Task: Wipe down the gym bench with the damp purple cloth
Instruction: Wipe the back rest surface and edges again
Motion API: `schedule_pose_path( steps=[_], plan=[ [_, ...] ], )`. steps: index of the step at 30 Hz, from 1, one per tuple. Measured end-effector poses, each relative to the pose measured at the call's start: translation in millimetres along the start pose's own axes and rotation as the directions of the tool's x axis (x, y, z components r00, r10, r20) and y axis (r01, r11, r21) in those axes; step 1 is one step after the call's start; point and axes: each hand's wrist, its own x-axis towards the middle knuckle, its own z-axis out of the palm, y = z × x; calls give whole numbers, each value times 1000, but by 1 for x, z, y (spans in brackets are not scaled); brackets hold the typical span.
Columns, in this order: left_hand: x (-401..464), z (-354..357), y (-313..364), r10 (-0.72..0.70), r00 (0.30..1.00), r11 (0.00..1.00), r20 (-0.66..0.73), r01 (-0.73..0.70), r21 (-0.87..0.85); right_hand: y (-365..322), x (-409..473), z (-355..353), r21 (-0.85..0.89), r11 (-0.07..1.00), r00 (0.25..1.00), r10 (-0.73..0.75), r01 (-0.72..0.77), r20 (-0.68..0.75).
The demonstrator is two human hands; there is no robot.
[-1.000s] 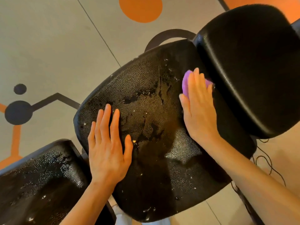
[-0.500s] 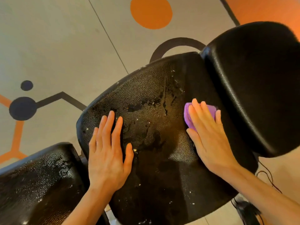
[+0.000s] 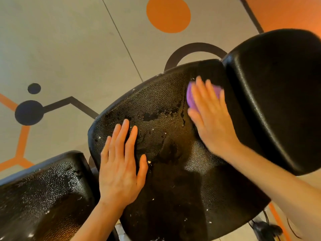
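Note:
The gym bench's black textured middle pad [image 3: 165,105] fills the centre, wet and flecked with white bits. My right hand [image 3: 210,115] lies flat with straight fingers on the purple cloth [image 3: 191,96], pressing it onto the pad's far right part, close to the gap beside the smooth black pad [image 3: 278,94]. Only the cloth's left and top edges show past my fingers. My left hand [image 3: 121,164] rests flat on the pad's near left part, fingers straight and slightly spread.
A third black pad [image 3: 43,193], wet and speckled, sits at the lower left. Below is a grey floor [image 3: 69,49] with orange and black circles and lines. A black cable [image 3: 265,228] lies on the floor at the lower right.
My right hand has slid the purple cloth back up the pad toward its far edge, after coming down half a second ago. My left hand has stayed in place.

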Motion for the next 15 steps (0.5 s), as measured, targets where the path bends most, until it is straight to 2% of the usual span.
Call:
schedule_pose_path(
  steps=[2, 4, 5, 8, 10, 13, 15],
  plan=[
    [0, 1, -1, 0, 1000, 1000, -7, 0, 3, -6, 55, -5, 43, 995, 992, 89, -86, -85],
    [-1, 2, -1, -3, 1000, 1000, -3, 3, 5, -9, 54, -1, 71, 992, 988, 113, -105, -108],
    [-1, 2, 0, -4, 1000, 1000, -3, 4, 4, -11, 32, 2, 48, 996, 993, 85, -81, -85],
    [-2, 1, 0, -3, 1000, 1000, -8, 3, 7, -21, -65, 5, -166, 984, 995, -46, 61, 90],
    [-1, 1, -1, -4, 1000, 1000, -9, 4, 11, -13, -62, 7, -183, 977, 988, -89, 111, 123],
    [-1, 1, -1, 0, 1000, 1000, -9, 0, 8, -17, 29, 0, -70, 997, 999, -13, 11, -31],
    [-1, 1, 0, -1, 1000, 1000, -11, 1, 3, -20, 60, -3, -19, 999, 996, 31, -33, -83]
  ],
)
